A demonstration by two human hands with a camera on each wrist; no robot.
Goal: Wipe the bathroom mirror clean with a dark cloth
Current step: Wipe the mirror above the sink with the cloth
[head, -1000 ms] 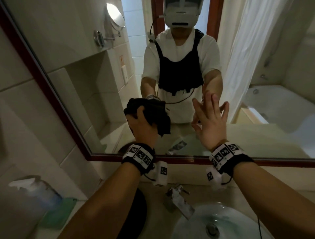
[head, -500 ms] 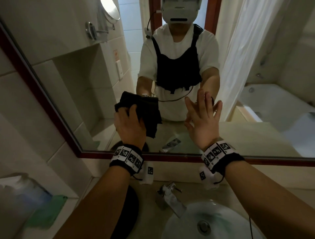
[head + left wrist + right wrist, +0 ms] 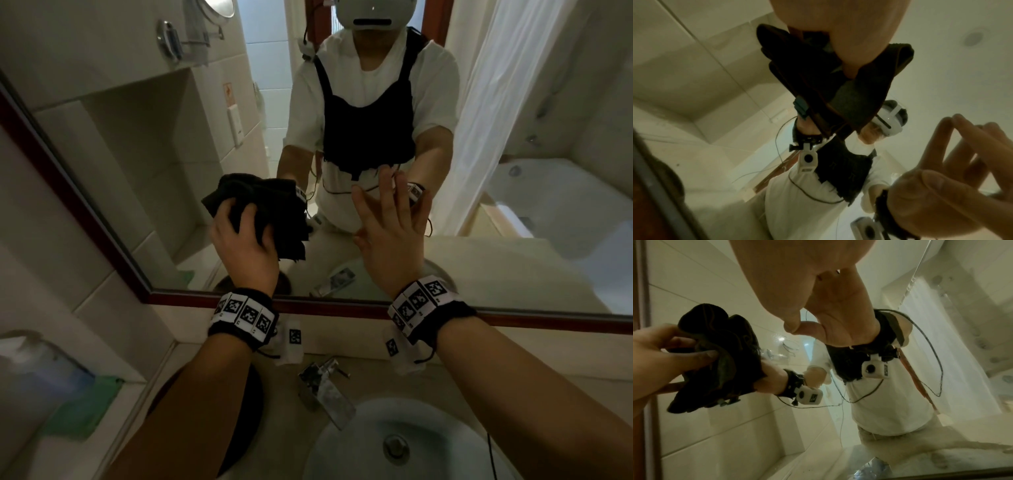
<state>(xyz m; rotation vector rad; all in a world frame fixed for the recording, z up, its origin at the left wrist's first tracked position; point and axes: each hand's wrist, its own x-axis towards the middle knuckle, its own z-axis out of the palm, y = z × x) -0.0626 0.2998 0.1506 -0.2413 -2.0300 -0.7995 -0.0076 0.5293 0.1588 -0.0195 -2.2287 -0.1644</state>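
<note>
The mirror (image 3: 144, 164) has a dark red frame and fills the wall above the sink. My left hand (image 3: 239, 219) grips a bunched dark cloth (image 3: 270, 212) and holds it against the lower left of the glass. The cloth (image 3: 828, 81) meets its own reflection in the left wrist view. My right hand (image 3: 387, 205) lies flat on the glass to the right of the cloth, fingers straight and spread, holding nothing. In the right wrist view, the right hand (image 3: 818, 292) touches its reflection, with the cloth (image 3: 719, 353) and left hand (image 3: 663, 353) beside it.
Below the mirror are a white basin (image 3: 342, 445) and a chrome faucet (image 3: 325, 387). A spray bottle (image 3: 41, 370) and a green cloth (image 3: 82, 407) sit on the counter at the left. A dark round object (image 3: 248, 404) lies under my left forearm.
My left hand has slid the cloth a little to the left along the glass. The right hand stays flat on the mirror and has shifted slightly left with it.
</note>
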